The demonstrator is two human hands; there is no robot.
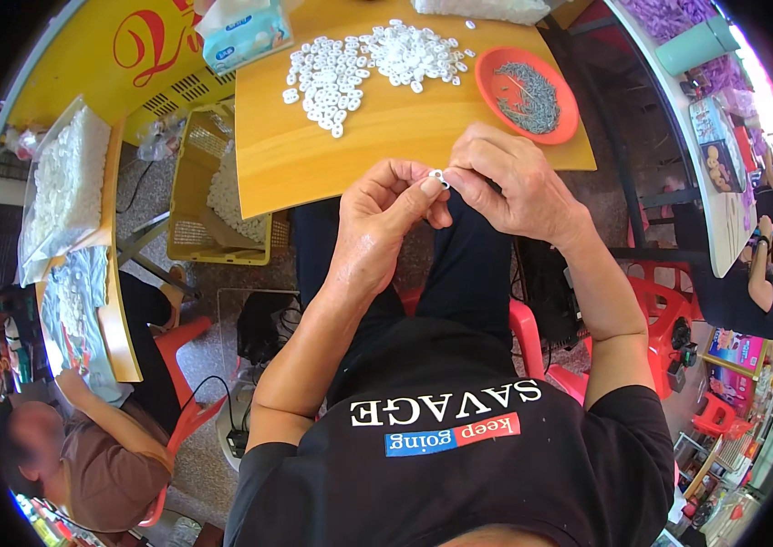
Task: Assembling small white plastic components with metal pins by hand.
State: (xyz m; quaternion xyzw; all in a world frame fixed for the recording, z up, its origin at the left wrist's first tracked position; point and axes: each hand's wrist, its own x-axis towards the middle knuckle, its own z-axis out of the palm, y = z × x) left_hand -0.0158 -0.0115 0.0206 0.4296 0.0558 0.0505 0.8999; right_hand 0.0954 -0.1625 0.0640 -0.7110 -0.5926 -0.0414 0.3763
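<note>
Between thumb and fingers of my left hand [388, 202] is a small white plastic piece [436, 177] with dark round holes. My right hand [509, 180] is pinched closed at the right side of that piece; anything tiny between its fingertips is hidden. Both hands are raised over my lap, just off the front edge of the wooden table [350, 173]. On the tabletop lie two spread heaps of similar white pieces, a left heap [327, 77] and a right heap [412, 53]. A red plate [563, 91] at the right holds many thin grey metal bits [528, 98].
A tissue pack [245, 38] sits at the table's far left corner. Left of the table, a yellow crate [187, 182] on the floor contains white pieces. Beyond it, a person [99, 456] works at a side table [117, 310]. Red plastic stools [664, 305] stand at right.
</note>
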